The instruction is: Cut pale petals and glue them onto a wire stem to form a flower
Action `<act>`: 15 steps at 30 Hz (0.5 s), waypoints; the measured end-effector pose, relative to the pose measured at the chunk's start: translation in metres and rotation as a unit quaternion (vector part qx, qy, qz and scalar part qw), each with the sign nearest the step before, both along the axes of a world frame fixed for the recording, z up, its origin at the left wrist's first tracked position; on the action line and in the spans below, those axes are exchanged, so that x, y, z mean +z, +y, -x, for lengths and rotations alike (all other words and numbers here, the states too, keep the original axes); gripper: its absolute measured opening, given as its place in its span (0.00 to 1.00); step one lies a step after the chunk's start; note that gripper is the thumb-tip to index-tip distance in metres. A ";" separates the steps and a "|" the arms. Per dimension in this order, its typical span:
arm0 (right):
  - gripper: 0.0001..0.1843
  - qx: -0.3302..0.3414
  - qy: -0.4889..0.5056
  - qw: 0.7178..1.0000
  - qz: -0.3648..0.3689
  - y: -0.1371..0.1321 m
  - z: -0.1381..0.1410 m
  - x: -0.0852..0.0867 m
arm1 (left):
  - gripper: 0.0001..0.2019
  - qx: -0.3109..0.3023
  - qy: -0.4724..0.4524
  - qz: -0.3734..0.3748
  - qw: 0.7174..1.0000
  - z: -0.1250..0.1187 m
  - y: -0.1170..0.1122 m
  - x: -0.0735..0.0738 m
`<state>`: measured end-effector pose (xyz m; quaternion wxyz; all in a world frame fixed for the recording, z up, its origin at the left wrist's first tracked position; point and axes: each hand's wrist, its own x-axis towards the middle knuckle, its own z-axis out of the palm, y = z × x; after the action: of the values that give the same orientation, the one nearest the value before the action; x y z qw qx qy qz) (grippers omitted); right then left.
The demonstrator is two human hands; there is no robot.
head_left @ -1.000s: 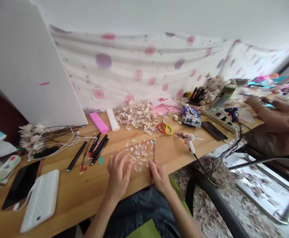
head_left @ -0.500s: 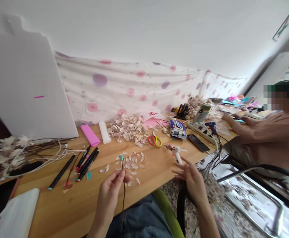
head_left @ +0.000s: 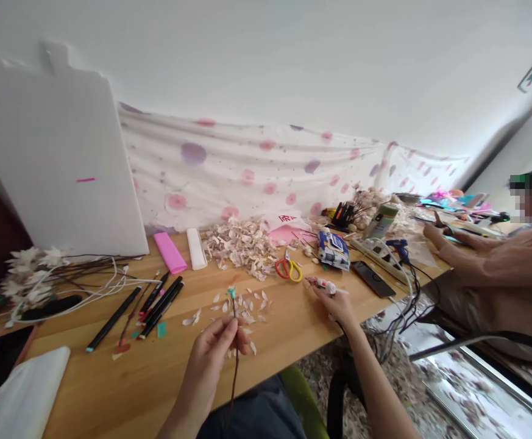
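Head view: left hand [head_left: 208, 360] is holding a thin brown wire stem [head_left: 234, 366] upright, fingers [head_left: 227, 327] pinching it partway down, apparently keeping the teal-wrapped tip [head_left: 231, 293] clear, above the loose white petals [head_left: 247, 308] lying on the bench [head_left: 124, 390]. Right hand [head_left: 336, 306] is gripping a white hot glue gun [head_left: 324, 285], fingers curled around it, its red-tipped nozzle pointing toward the stem's side. A petal heap [head_left: 238, 247] is sitting further back within reach, beside red-and-yellow scissors [head_left: 288, 269]. A co-worker's hand [head_left: 453, 241] is working at far right, well apart from both.
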<state>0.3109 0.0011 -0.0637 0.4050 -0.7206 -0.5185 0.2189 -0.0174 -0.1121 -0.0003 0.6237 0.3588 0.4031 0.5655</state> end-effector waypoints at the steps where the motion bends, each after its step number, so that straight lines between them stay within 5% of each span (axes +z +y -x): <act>1: 0.16 0.012 -0.006 1.000 -0.005 0.000 0.002 0.006 | 0.23 -0.005 -0.002 -0.005 1.000 -0.003 0.002 0.002; 9: 0.23 0.153 -0.009 0.977 -0.147 -0.050 0.028 0.089 | 0.22 -0.010 0.015 -0.060 0.998 -0.024 0.007 0.021; 15: 0.26 0.323 -0.036 0.901 -0.288 -0.113 0.069 0.134 | 0.19 -0.001 0.060 -0.079 0.995 -0.043 -0.013 0.036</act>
<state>0.2415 -0.1122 0.0703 0.4829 -0.3724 -0.7777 0.1525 0.0255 -0.1251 0.0358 0.5688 0.4407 0.3931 0.5725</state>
